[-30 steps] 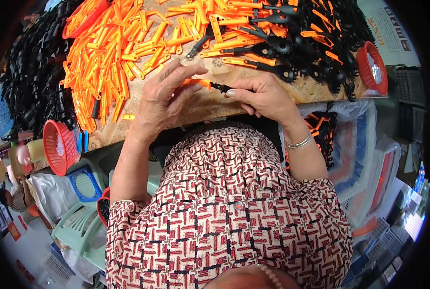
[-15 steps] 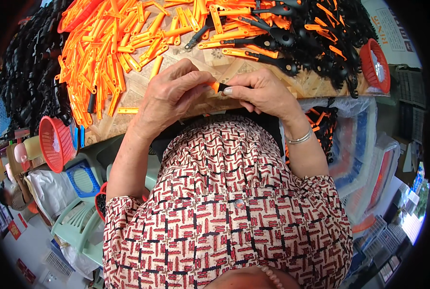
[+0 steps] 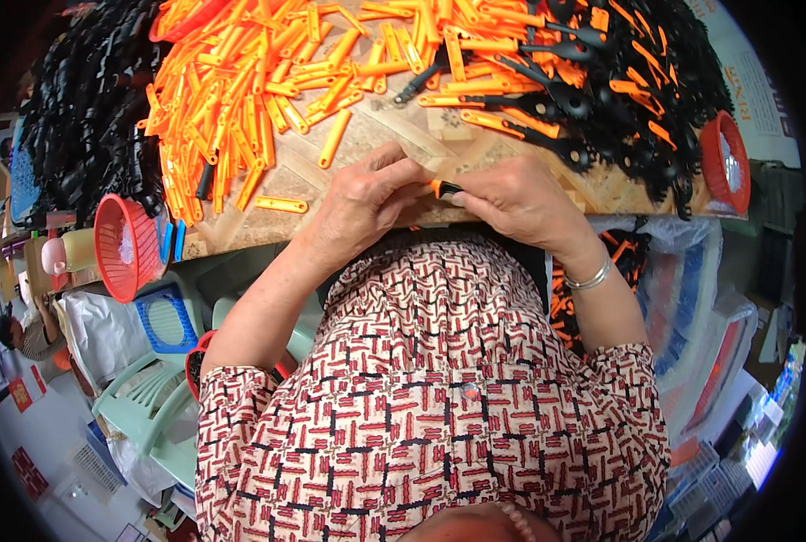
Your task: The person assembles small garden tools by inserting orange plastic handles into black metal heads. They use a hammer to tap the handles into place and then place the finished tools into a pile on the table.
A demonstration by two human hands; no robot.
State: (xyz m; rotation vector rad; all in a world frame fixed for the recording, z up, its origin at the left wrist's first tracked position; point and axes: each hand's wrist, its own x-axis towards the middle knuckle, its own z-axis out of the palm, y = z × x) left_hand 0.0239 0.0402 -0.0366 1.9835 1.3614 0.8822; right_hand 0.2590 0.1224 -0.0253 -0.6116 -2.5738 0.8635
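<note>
My left hand (image 3: 374,200) is closed on an orange plastic handle (image 3: 435,185), mostly hidden by the fingers. The black shaft of a kitchen utensil (image 3: 451,190) is pinched in my right hand (image 3: 522,206); its far end is hidden. Handle and shaft meet between my fingertips, just above the near table edge. Beyond my left hand lies a big pile of loose orange handles (image 3: 240,117). Past my right hand are black utensils with orange handles (image 3: 570,99), some with slotted or rounded heads.
Black plastic pieces (image 3: 87,135) are heaped at the far left of the table (image 3: 367,131). Red baskets stand at the left edge (image 3: 118,246) and right edge (image 3: 726,163). Below the table are a pale green chair (image 3: 141,393) and, at right, plastic-wrapped crates (image 3: 678,289).
The whole view has shifted, so table and piles sit further right and lower. Both hands stay together on the handle and shaft, with little visible change in grip.
</note>
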